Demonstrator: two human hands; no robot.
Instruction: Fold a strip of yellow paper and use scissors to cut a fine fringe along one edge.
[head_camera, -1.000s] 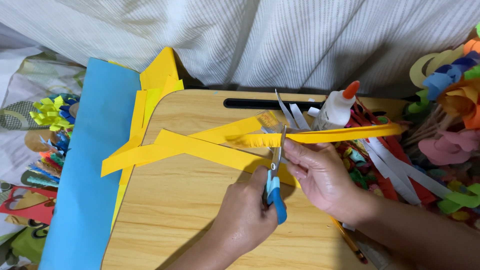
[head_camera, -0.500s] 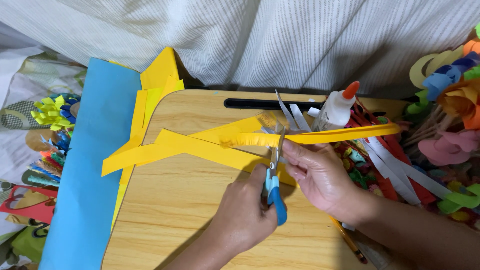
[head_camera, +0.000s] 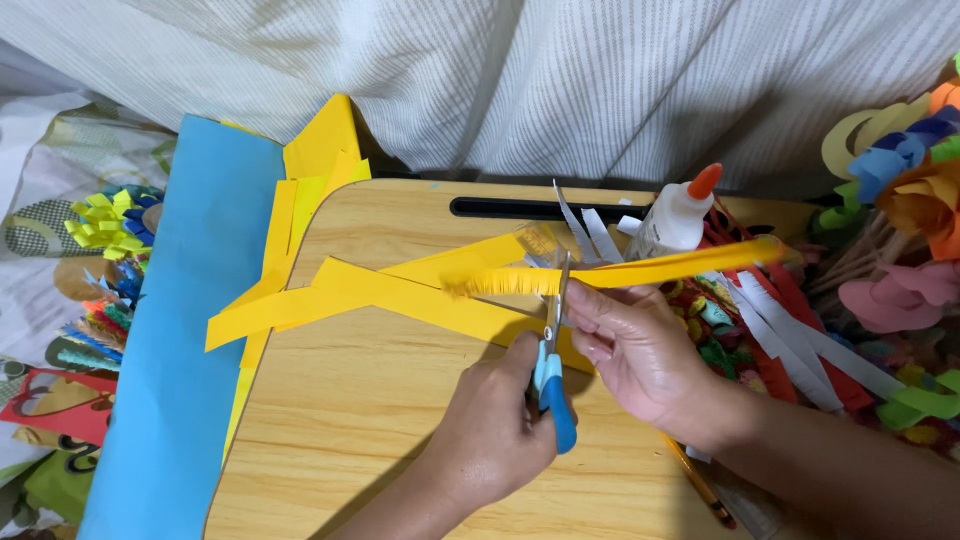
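The left hand (head_camera: 490, 430) gripped blue-handled scissors (head_camera: 552, 370), fingers curled through the loops, blades upright against a long fringed yellow paper strip (head_camera: 620, 273). The right hand (head_camera: 640, 350) pinched that strip just right of the blades, thumb over fingers. A white glue bottle with orange cap (head_camera: 678, 215) stood beyond the fingertips on the wooden lap desk (head_camera: 350, 420).

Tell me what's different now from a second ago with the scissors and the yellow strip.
Little changed. The left hand still works the blue-handled scissors, whose blades sit at about the same spot on the fringed yellow paper strip. The right hand still holds that strip, shifted only slightly. Nothing was picked up or let go. The glue bottle, the blue paper sheet and the wooden lap desk stayed put.
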